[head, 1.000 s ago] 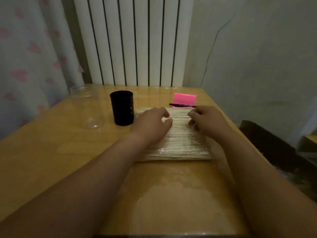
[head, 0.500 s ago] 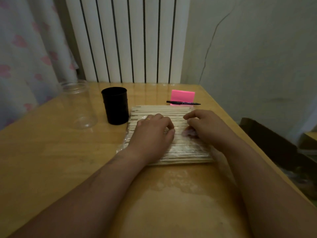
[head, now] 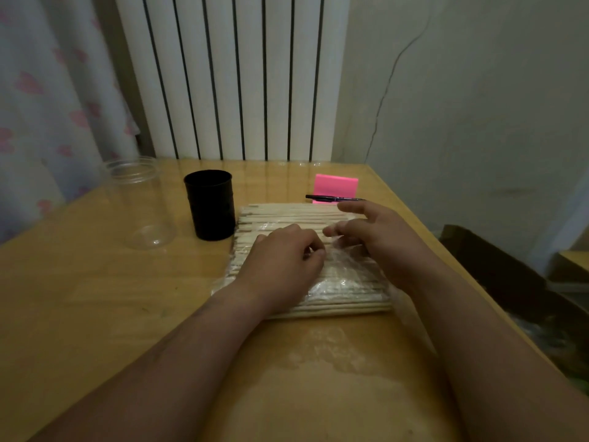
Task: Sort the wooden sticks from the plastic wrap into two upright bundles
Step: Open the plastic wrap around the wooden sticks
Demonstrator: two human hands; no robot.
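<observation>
Step in hand looks like opening the plastic wrap (head: pixel 347 275): pull the film apart low & slow w/ both hands so the wooden sticks (head: pixel 296 215) (lying flat just right of the black cup (head: pixel 210 205)) don't roll away. Right of the cup, the left hand (head: pixel 280 263) has its fingers curled, apparently pinching film atop the pack. Farther right, the right hand (head: pixel 379 240) is half-open w/ fingertips on the wrap; can't tell if it grips.
</observation>
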